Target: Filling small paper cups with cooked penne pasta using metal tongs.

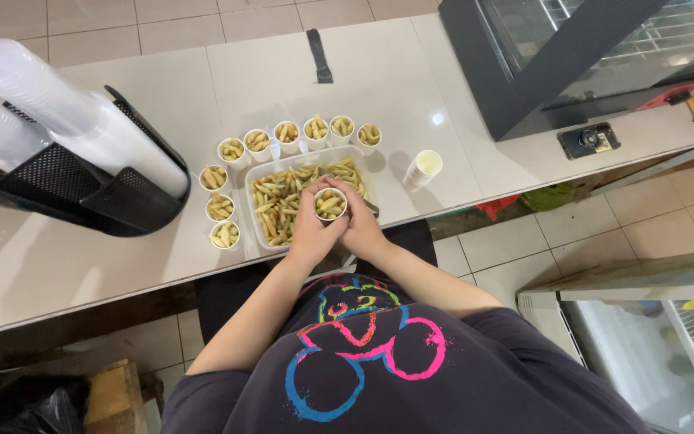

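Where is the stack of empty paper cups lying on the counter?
In the head view, the stack of empty cups lies on its side on the counter, right of the tray of fries and the right hand.

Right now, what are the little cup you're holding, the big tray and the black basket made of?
The little cup, held by the left hand and right hand, looks like white paper or thin plastic: matte, thin-rimmed. The tray seems clear, glossy plastic, since the counter shows through its rim. The black basket looks like perforated metal or plastic mesh; which one is unclear.
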